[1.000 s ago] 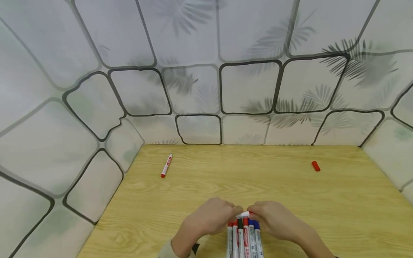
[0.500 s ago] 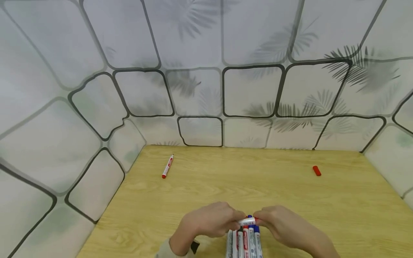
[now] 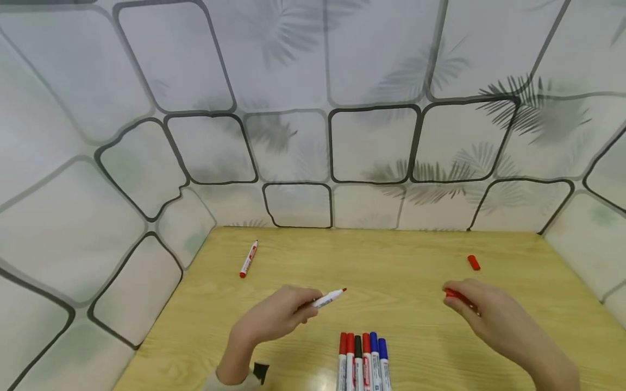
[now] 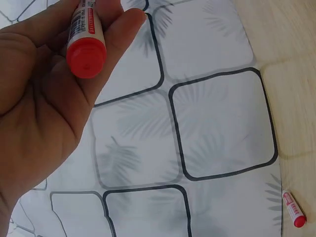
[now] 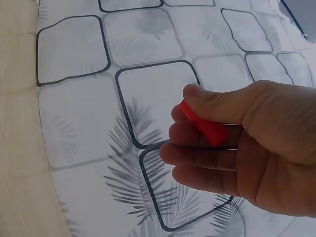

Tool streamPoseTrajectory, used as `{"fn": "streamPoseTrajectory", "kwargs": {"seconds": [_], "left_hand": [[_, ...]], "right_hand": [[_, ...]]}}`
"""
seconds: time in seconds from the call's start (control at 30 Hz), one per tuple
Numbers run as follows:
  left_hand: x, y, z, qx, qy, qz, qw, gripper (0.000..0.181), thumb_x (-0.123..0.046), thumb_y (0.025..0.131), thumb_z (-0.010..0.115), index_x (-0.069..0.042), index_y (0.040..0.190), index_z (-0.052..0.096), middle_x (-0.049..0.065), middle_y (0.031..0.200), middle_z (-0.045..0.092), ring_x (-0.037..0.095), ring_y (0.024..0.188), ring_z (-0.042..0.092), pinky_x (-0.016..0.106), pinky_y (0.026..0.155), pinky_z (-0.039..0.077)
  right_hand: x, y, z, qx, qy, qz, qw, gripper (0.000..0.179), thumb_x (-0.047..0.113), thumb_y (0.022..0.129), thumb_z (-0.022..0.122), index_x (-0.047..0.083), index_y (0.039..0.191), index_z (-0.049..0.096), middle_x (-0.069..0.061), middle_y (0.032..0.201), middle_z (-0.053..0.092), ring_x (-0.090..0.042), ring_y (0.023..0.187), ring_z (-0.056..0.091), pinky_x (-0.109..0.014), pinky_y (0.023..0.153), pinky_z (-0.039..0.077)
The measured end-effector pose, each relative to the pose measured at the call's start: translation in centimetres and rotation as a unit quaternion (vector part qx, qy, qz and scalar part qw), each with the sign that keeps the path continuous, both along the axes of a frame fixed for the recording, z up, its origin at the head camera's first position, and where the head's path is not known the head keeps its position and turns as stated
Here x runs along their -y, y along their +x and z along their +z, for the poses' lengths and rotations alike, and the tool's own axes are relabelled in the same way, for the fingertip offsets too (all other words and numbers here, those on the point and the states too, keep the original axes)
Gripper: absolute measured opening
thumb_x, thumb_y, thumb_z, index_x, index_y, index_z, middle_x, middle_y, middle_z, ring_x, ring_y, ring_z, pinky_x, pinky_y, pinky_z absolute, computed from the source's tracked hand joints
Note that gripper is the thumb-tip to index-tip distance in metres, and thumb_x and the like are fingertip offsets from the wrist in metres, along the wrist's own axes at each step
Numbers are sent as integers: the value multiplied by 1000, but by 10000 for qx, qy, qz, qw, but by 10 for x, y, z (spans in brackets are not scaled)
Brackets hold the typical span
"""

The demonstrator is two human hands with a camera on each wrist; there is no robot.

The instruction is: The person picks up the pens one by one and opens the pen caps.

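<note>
My left hand (image 3: pixel 274 315) pinches an uncapped red marker (image 3: pixel 329 298), its red tip pointing right and slightly up in the head view. The left wrist view shows the red end plug (image 4: pixel 87 59) of this marker near the palm. Over the right part of the table, my right hand (image 3: pixel 499 317) holds a red marker cap (image 5: pixel 205 123) between thumb and fingers. Between the hands and nearer to me lies a row of several capped markers (image 3: pixel 363 361), with red, black and blue caps, side by side; their lower ends run out of view.
An uncapped red marker (image 3: pixel 248 259) lies at the back left of the wood-patterned table (image 3: pixel 293 255). Another red cap (image 3: pixel 473 262) lies at the back right, just beyond my right hand. Patterned sheeting (image 3: pixel 298 141) rises behind the table and along its sides.
The hands were together above the marker row, both on one marker. Now they are apart: the left has moved left with the uncapped marker, the right has moved right with its cap.
</note>
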State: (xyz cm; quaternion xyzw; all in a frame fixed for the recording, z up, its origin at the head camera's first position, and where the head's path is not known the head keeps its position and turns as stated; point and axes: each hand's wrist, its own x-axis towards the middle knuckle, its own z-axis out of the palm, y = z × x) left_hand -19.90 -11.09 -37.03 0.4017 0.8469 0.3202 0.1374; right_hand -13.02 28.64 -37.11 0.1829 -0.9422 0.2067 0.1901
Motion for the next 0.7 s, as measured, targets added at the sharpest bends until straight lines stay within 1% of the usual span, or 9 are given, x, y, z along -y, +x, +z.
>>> {"fn": "streamPoseTrajectory", "kwargs": {"seconds": [0.03, 0.1, 0.17, 0.2, 0.27, 0.4, 0.57, 0.67, 0.7], "left_hand": [[0, 1, -2, -64, -46, 119, 9999, 11, -15, 102, 56, -11, 109, 64, -10, 79, 56, -1, 63, 47, 18, 58, 44], [1, 1, -5, -175, -83, 315, 9993, 13, -14, 101, 59, -11, 111, 65, -10, 79, 57, 0, 62, 45, 19, 57, 42], [4, 0, -7, -291, -100, 449, 9985, 17, -14, 100, 60, -10, 115, 65, -9, 81, 59, 1, 63, 44, 19, 57, 41], [6, -1, -8, -328, -100, 496, 9982, 17, -15, 100, 60, -10, 116, 65, -8, 83, 61, 1, 64, 45, 20, 58, 42], [8, -3, -9, -362, -93, 561, 9977, 18, -15, 100, 61, -10, 117, 65, -8, 85, 62, 1, 65, 47, 21, 59, 43], [12, -5, -11, -398, -91, 668, 9969, 18, -15, 100, 61, -10, 116, 65, -9, 84, 62, 1, 64, 47, 21, 58, 43], [14, -7, -12, -603, -7, 896, 9942, 15, -15, 99, 61, -11, 113, 65, -10, 80, 59, 1, 61, 44, 21, 56, 41], [16, -9, -11, -661, 81, 1080, 9919, 14, -15, 99, 61, -12, 112, 64, -9, 78, 59, 3, 60, 45, 22, 54, 41], [16, -11, -11, -666, 131, 1133, 9912, 14, -15, 99, 61, -11, 112, 64, -8, 79, 60, 3, 61, 47, 22, 55, 42]], "right_hand": [[1, 0, 1, 251, -65, -75, 9996, 21, 12, 88, 75, 9, 108, 72, 6, 96, 71, -6, 79, 65, -29, 63, 53], [-2, 0, 3, 677, -147, -333, 9970, 22, 13, 89, 74, 7, 110, 70, 0, 99, 72, -15, 81, 67, -35, 64, 54], [-6, 0, 3, 975, -198, -497, 9938, 23, 13, 90, 73, 6, 112, 69, -5, 102, 72, -23, 83, 68, -39, 65, 55], [-8, 0, 3, 1072, -205, -510, 9927, 23, 14, 91, 72, 6, 112, 68, -6, 103, 72, -25, 84, 69, -39, 66, 56], [-11, -1, 2, 1108, -173, -441, 9927, 23, 15, 91, 72, 6, 112, 68, -4, 103, 72, -25, 86, 69, -37, 66, 56], [-10, -3, 0, 955, -51, -303, 9950, 21, 15, 88, 75, 10, 108, 69, 3, 98, 71, -15, 84, 68, -30, 65, 54], [-12, -3, -3, 990, 8, -237, 9948, 19, 15, 87, 76, 11, 105, 69, 6, 94, 70, -5, 80, 63, -29, 65, 53], [-13, -3, -5, 1116, 18, -257, 9934, 18, 16, 89, 75, 11, 105, 69, 7, 94, 70, -4, 80, 63, -30, 65, 53], [-14, -2, -5, 1159, 27, -276, 9929, 18, 17, 89, 74, 11, 105, 69, 6, 94, 70, -4, 80, 63, -30, 65, 53]]}}
